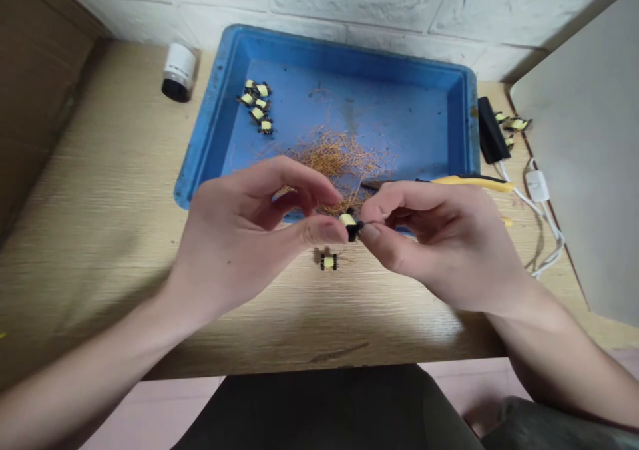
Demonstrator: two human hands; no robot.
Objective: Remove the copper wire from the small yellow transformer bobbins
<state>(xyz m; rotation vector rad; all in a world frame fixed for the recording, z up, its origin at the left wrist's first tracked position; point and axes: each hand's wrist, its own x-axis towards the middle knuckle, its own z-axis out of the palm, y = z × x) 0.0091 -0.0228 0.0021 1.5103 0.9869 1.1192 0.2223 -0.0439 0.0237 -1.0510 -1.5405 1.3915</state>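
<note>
My left hand [249, 230] and my right hand [439, 237] meet above the table's front half, both pinching a small black and yellow coil part [351, 225] between thumb and fingertips. A second such part [328, 261] lies on the wooden table [114, 224] just below the held one. Behind my hands stands a blue tray [464, 104] holding a heap of thin copper wire clippings [334, 157] and several more coil parts [257, 100] at its far left.
Yellow-handled pliers [472, 182] lie across the tray's right front corner. A white and black roll [178, 72] stands at the back left. A black adapter [492, 130], a white cable with switch [538, 187] and more coil parts [514, 125] sit at the right.
</note>
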